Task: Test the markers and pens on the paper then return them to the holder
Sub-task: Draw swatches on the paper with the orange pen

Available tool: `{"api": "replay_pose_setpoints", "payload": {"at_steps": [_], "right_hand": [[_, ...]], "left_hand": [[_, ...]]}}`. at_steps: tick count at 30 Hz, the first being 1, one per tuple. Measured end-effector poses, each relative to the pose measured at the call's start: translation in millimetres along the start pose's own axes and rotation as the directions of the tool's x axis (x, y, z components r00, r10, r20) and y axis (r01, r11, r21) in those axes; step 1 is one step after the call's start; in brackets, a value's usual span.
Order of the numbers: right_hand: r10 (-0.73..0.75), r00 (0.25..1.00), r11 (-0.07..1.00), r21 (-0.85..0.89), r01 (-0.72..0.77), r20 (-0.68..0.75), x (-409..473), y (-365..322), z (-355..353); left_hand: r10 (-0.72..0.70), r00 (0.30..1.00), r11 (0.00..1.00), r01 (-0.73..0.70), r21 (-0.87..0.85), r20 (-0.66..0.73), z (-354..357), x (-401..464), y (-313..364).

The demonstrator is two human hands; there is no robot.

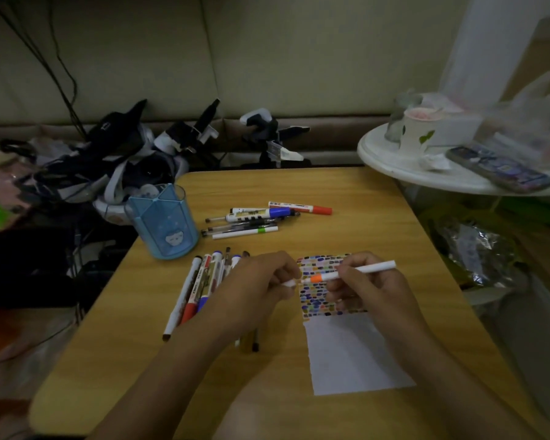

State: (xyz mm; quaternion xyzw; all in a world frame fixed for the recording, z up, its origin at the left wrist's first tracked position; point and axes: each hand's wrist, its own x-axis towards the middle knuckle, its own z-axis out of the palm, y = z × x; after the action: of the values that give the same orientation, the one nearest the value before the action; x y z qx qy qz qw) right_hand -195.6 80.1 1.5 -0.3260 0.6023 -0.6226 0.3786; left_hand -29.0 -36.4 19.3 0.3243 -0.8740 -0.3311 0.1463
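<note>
Fingers [337, 276] pinch orange-banded pen [362, 270] mid-barrel.

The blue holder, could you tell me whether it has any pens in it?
No, the blue holder stands empty; the pens lie on the table.

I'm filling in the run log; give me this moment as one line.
left hand: pinches cap | right hand: grips orange marker over paper | holder: looks empty

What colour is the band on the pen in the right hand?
Orange, on a white pen held by the right hand; head view.
</note>
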Motion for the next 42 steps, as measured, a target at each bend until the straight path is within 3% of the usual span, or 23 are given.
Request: {"api": "replay_pose_setpoints", "payload": {"at_steps": [8,15,23,42], "right_hand": [[0.003,0.999,1.0,-0.023,-0.002,0.035,1.1,4.5,-0.6],[-0.08,0.994,0.992,-0.087,0.086,0.07,-0.2,7.4,-1.4],[-0.069,0.995,0.993,-0.096,0.076,0.071,-0.4,11.2,-1.1],[-0.07,0.998,0.978,-0.197,0.07,0.011,-2.2,13.3,-1.6]], "left_hand": [[0.094,0.994,0.996,-0.094,-0.001,0.057,3.9,7.2,1.4],[0.045,0.997,0.998,-0.046,0.03,0.057,6.5,3.3,1.9],[0.018,0.995,0.998,-0.023,0.05,0.097,7.7,1.1,5.5],[0.095,0.992,0.986,-0.105,0.131,0.08,13.2,-1.4,14.4]]}}
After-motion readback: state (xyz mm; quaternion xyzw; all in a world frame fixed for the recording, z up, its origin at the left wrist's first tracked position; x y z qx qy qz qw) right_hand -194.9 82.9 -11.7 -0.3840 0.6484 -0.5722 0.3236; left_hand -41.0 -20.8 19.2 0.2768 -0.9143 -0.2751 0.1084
